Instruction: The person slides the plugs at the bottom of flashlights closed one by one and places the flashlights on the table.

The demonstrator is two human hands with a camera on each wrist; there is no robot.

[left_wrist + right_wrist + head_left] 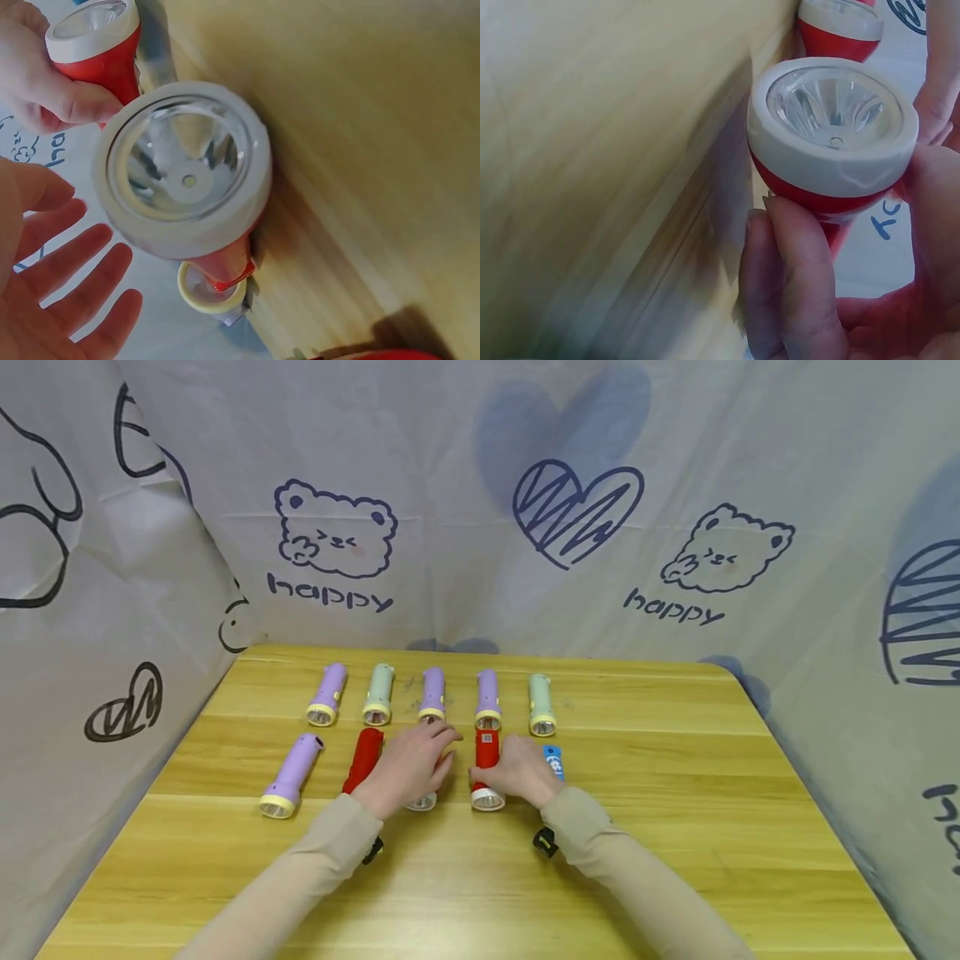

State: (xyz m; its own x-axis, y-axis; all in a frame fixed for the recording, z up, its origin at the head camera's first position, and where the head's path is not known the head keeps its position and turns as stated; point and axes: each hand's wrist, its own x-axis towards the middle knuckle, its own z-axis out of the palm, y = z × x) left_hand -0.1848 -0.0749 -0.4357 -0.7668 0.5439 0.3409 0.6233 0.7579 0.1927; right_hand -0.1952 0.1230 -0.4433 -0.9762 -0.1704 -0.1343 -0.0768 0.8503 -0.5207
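My right hand (525, 768) grips a red flashlight (487, 758) with a white head, thumb on one side and fingers on the other. In the right wrist view its clear lens (836, 112) faces the camera, with fingers (802, 285) just under the rim. My left hand (408, 768) hovers over a second white-headed red flashlight (184, 161), fingers apart and not closed around it. To its left lies another red flashlight (363, 758), its lower end hidden by the hand and wrist. A blue thing with a white pattern (553, 760) sits partly covered beside my right hand.
Along the back of the wooden table (675, 827) stand purple and pale green flashlights in a row, such as a purple one (327, 695) and a green one (541, 703). A purple flashlight (292, 775) lies front left. A printed cloth (465, 568) hangs behind.
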